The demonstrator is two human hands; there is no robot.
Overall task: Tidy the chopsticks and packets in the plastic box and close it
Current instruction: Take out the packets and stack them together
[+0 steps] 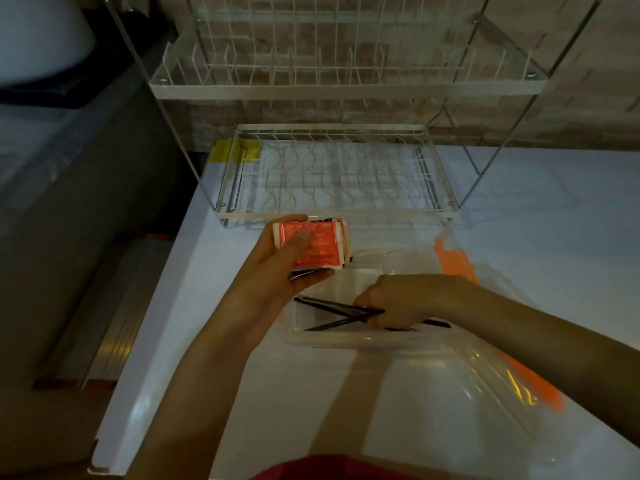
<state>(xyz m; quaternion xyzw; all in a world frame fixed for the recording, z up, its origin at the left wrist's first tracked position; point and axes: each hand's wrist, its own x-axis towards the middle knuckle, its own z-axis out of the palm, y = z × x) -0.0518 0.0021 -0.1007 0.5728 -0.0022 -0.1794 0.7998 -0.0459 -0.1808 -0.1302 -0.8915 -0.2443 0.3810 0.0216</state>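
The tidying is looking only partly done. In the middle of the frame the left hand (289,258) is holding a stack of sauce packets (313,244), red one on top, thumb pressing across its face and fingers curling underneath, lifted above the upper left corner of the clear plastic box (346,341). Just right of centre the right hand (398,303) is reaching into the box, fingers curling round a bundle of black chopsticks (332,311) that are lying crossed and splayed on the box floor, not yet lined up. The clear lid with orange clips (485,375) is lying off to the lower right on the white counter (242,393), so, by my reading, straightening the chopsticks, setting the packets back in, and closing are all remaining.
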